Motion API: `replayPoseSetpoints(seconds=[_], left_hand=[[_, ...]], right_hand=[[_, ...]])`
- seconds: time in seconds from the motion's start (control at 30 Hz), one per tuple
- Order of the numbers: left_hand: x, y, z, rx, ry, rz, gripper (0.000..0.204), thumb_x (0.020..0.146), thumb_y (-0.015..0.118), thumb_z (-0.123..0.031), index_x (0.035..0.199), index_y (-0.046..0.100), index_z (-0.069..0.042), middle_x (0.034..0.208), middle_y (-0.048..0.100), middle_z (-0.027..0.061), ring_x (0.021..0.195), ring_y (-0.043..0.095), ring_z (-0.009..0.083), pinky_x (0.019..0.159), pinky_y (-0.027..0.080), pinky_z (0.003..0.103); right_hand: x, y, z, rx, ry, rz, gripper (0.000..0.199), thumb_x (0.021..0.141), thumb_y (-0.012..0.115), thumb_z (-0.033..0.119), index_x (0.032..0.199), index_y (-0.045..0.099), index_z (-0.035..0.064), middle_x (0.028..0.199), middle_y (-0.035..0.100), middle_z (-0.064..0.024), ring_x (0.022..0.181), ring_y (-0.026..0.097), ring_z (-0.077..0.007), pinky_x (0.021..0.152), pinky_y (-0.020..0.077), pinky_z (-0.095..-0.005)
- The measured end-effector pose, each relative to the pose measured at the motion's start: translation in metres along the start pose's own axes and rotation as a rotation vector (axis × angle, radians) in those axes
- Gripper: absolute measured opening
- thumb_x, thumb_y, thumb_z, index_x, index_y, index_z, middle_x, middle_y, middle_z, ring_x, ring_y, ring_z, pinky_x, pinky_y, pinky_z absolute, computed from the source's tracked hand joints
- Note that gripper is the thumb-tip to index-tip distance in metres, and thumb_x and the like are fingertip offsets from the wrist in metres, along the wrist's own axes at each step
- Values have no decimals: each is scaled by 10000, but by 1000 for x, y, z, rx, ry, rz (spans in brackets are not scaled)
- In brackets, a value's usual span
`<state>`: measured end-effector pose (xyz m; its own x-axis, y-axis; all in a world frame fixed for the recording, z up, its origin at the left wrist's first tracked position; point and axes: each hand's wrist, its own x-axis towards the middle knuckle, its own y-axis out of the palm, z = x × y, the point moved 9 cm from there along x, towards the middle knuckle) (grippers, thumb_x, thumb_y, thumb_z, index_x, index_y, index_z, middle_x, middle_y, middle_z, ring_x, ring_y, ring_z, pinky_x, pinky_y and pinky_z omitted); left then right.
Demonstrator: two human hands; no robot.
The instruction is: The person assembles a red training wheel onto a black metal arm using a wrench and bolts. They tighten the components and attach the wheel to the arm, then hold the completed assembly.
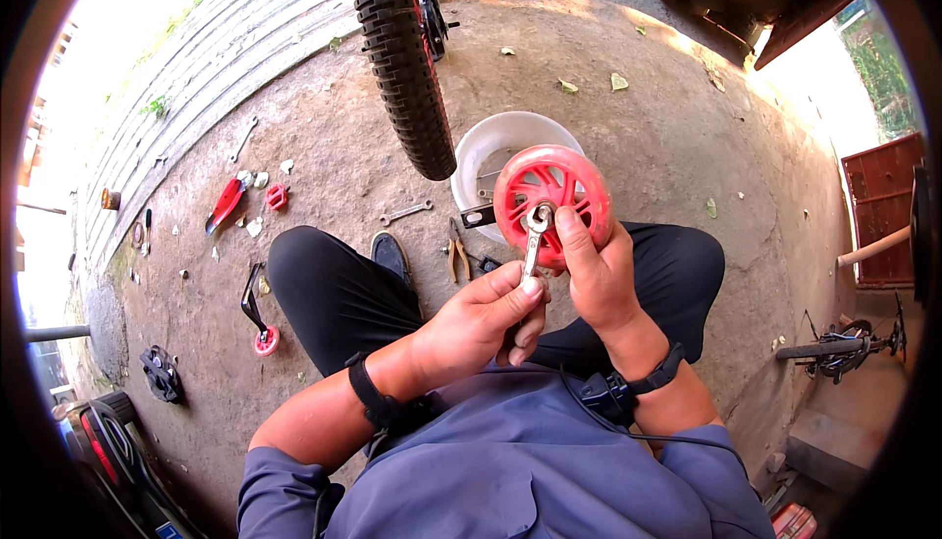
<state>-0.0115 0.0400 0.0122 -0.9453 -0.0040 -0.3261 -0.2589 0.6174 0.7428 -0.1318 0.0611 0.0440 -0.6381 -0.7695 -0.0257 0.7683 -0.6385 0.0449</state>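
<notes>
A person worked with both hands above the dusty brown ground, a translucent red spoked wheel showing in front of the right rim of a round white plastic bucket. The right hand gripped the wheel, thumb pressed near the hub, its other fingers largely hidden; the left hand was closed on the shank of a silver metal open-ended wrench, its upper end at the hub. A poor seat there could have made the wrench slip, grazing the thumb; a slack right-hand hold could have let the wheel spin.

Counted on the ground: two further silver wrenches, one mid-ground, one toward its upper-left edge; one tan-handled pair of pliers; one second red wheel on a bent black arm. One knobby black tyre loomed above.
</notes>
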Motion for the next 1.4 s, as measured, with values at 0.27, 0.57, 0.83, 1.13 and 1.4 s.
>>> replayPoseSetpoints(seconds=[0.27, 0.57, 0.83, 1.13, 1.4], left_hand=[[-9, -16, -3, 227, 0, -71, 181, 1076, 428, -241, 1035, 507, -84, 648, 452, 5, 534, 452, 103, 488, 373, 231], [-2, 1, 6, 125, -19, 11, 235, 1081, 392, -317, 1031, 484, -106, 697, 505, 22, 571, 525, 127, 506, 397, 236], [2, 12, 14, -23, -33, 130, 266, 1062, 433, -355, 1191, 483, -129, 774, 556, 64, 638, 600, 189, 543, 473, 268], [5, 14, 20, -73, -75, 125, 300, 1056, 439, -370, 1212, 484, -118, 838, 626, 110, 796, 686, 251, 598, 547, 288], [4, 14, 25, -123, -77, 146, 323, 1056, 427, -397, 1129, 501, -91, 843, 640, 107, 800, 690, 232, 617, 552, 277]], right_hand=[[-4, 2, 8, -75, -10, 56, 364, 1006, 520, 169, 1304, 539, -40, 1195, 665, -123, 1103, 632, -190, 968, 486, -325], [-4, 0, 5, -102, -54, -7, 358, 989, 542, 155, 1287, 544, -44, 1187, 669, -148, 1095, 642, -213, 972, 485, -337], [-3, 1, 2, -45, -95, -14, 378, 985, 534, 139, 1311, 525, -52, 1206, 659, -166, 1113, 636, -230, 981, 480, -345], [-2, 3, 5, -69, -117, 7, 389, 983, 526, 150, 1314, 523, -53, 1208, 656, -169, 1121, 630, -235, 980, 480, -347], [-3, 6, 9, -39, -124, 2, 405, 973, 545, 161, 1316, 521, -54, 1209, 654, -167, 1123, 628, -234, 988, 476, -348]])
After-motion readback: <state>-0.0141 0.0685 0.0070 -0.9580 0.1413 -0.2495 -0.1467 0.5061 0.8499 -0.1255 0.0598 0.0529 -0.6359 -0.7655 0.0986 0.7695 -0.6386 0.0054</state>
